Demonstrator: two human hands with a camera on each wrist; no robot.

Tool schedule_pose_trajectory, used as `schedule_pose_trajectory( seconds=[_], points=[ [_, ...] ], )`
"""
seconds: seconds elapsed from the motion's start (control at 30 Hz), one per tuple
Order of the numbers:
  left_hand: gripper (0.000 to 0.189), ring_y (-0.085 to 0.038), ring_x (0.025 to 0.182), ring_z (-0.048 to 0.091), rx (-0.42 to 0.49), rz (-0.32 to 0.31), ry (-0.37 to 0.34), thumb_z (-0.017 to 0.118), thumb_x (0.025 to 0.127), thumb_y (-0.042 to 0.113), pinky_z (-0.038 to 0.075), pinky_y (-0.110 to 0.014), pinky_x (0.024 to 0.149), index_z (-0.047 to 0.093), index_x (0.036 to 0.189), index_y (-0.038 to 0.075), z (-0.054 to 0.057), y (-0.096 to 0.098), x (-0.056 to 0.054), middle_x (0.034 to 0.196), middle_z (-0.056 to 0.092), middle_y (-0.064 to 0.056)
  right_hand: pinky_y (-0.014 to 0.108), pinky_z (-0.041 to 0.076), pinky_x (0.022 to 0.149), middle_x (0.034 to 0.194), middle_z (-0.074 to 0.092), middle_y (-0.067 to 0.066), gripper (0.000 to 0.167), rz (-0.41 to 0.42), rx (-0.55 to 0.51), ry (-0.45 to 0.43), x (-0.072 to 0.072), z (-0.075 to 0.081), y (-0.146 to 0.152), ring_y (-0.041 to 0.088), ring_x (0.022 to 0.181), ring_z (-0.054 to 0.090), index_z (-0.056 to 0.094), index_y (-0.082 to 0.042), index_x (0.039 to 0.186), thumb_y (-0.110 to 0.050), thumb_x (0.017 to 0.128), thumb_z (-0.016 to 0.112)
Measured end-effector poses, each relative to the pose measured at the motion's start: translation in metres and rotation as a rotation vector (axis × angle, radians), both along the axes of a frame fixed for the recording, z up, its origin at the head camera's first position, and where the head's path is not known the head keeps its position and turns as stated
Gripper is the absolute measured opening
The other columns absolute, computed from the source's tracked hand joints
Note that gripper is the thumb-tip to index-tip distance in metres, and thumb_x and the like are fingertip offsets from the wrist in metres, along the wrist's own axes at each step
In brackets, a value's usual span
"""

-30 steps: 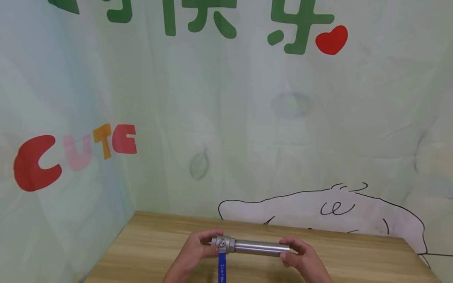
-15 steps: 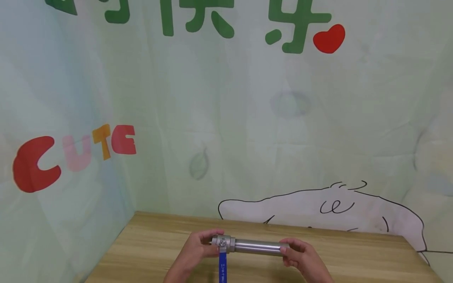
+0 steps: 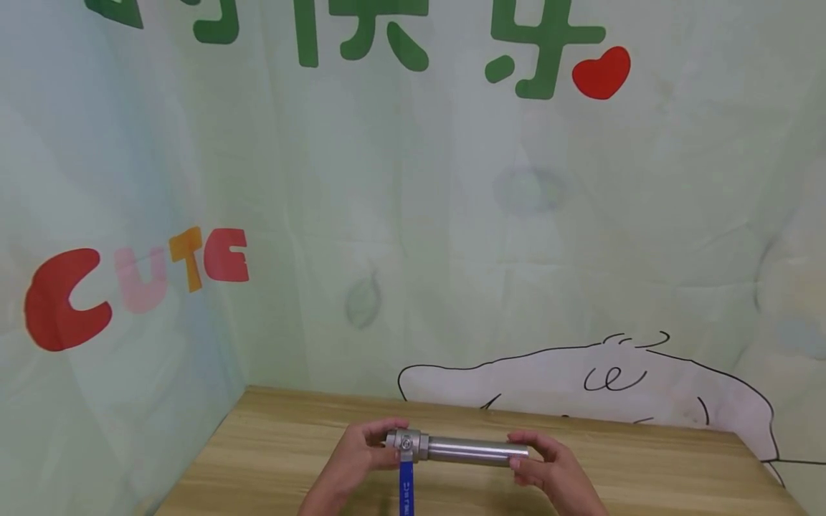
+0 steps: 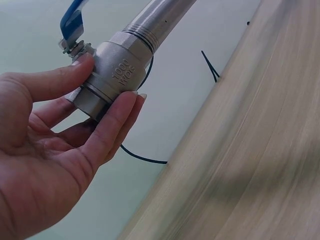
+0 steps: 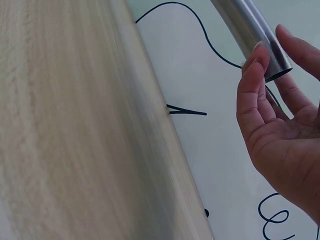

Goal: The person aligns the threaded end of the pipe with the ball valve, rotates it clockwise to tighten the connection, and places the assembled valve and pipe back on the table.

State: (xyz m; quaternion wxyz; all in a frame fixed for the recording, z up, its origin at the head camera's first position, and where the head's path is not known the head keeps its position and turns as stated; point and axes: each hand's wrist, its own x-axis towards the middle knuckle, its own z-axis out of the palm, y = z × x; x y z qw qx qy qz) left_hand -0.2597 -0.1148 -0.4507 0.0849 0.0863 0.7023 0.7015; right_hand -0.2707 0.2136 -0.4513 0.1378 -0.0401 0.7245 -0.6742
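A ball valve with a blue lever handle is joined to a plain steel pipe; some thread shows at the joint. Both are held level over the table in the head view, valve on the left. My left hand grips the valve body, thumb near the handle's base and fingers on the opposite side. At the pipe's free end, my right hand holds the pipe between curled fingers and thumb. In the right wrist view the pipe's open end points down toward the palm.
A wood-grain table lies beneath the hands. Pale green cloth walls rise behind and at the left, printed with coloured letters, a red heart and a white outlined cartoon figure.
The right thumb slid up over the pipe's end, then back down to its lower edge, the fingers shifting with it. Left hand and valve stay nearly still.
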Motion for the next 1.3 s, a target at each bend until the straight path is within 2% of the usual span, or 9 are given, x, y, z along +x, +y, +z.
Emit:
schedule_pose_trajectory(
  seconds=[0.1,0.27,0.5,0.7,1.0,1.3],
  points=[
    [0.047,-0.021,0.093,0.064,0.001,0.002,-0.001,0.069,0.078,-0.001,0.057,-0.039,0.081,0.063,0.124,0.002,-0.0002,0.0001,-0.0001,0.112,0.065,-0.011,0.036,0.051,0.084,0.130,0.052,0.017,0.046,0.004,0.016,0.019,0.0010,0.0002,0.0004,0.025,0.104,0.060,0.058,-0.003,0.124,-0.007,0.080,0.072],
    [0.047,-0.021,0.092,0.064,-0.001,0.005,-0.005,0.068,0.078,-0.001,0.057,-0.038,0.081,0.063,0.125,0.002,-0.0003,0.0001,0.0000,0.113,0.064,-0.011,0.036,0.049,0.084,0.126,0.053,0.015,0.044,0.029,-0.006,0.059,0.0004,-0.0016,0.0015,0.027,0.107,0.060,0.055,0.003,0.121,-0.003,0.080,0.070],
    [0.046,-0.021,0.093,0.064,-0.005,0.005,-0.007,0.068,0.079,-0.001,0.057,-0.039,0.081,0.063,0.125,0.002,-0.0001,0.0003,-0.0010,0.114,0.064,-0.011,0.036,0.051,0.083,0.120,0.054,0.013,0.042,0.011,-0.057,0.023,0.0014,0.0030,0.0004,0.024,0.093,0.059,0.058,0.001,0.118,-0.009,0.081,0.072],
    [0.045,-0.021,0.092,0.064,-0.002,0.004,-0.004,0.068,0.080,-0.001,0.057,-0.040,0.082,0.063,0.125,0.002,-0.0006,0.0006,-0.0003,0.115,0.065,-0.012,0.031,0.054,0.076,0.111,0.056,0.009,0.026,0.033,-0.113,0.008,0.0015,0.0028,0.0017,0.020,0.081,0.059,0.062,-0.005,0.113,-0.006,0.087,0.066],
    [0.045,-0.021,0.093,0.064,-0.014,0.001,-0.017,0.070,0.080,0.003,0.056,-0.037,0.082,0.063,0.124,0.004,0.0011,-0.0014,0.0013,0.115,0.064,-0.013,0.029,0.055,0.075,0.102,0.060,0.007,0.023,0.027,-0.102,-0.020,0.0004,0.0023,0.0001,0.020,0.083,0.061,0.062,-0.005,0.112,-0.016,0.092,0.064],
    [0.047,-0.020,0.093,0.063,-0.013,-0.002,-0.008,0.070,0.079,0.000,0.056,-0.040,0.082,0.063,0.125,0.003,0.0015,-0.0005,0.0008,0.113,0.065,-0.010,0.031,0.056,0.078,0.108,0.060,0.010,0.035,-0.004,-0.082,-0.024,-0.0009,-0.0006,-0.0005,0.020,0.084,0.063,0.059,0.001,0.121,-0.018,0.093,0.064]
  ],
)
